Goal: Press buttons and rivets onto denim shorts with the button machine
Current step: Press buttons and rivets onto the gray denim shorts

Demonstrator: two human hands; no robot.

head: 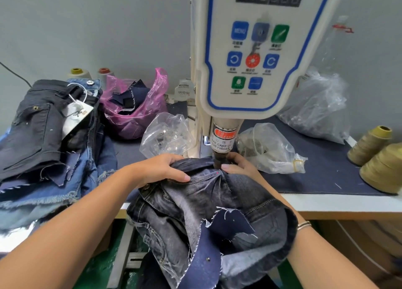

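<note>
denim shorts (217, 212) | soft, floppy, likely bunches | left hand (161, 169), right hand (237, 165) both clutch fabric beside the punch (218, 158)

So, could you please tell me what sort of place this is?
Probably a garment workshop: both hands hold denim shorts under a button machine, with stacked shorts and thread cones nearby.
</note>
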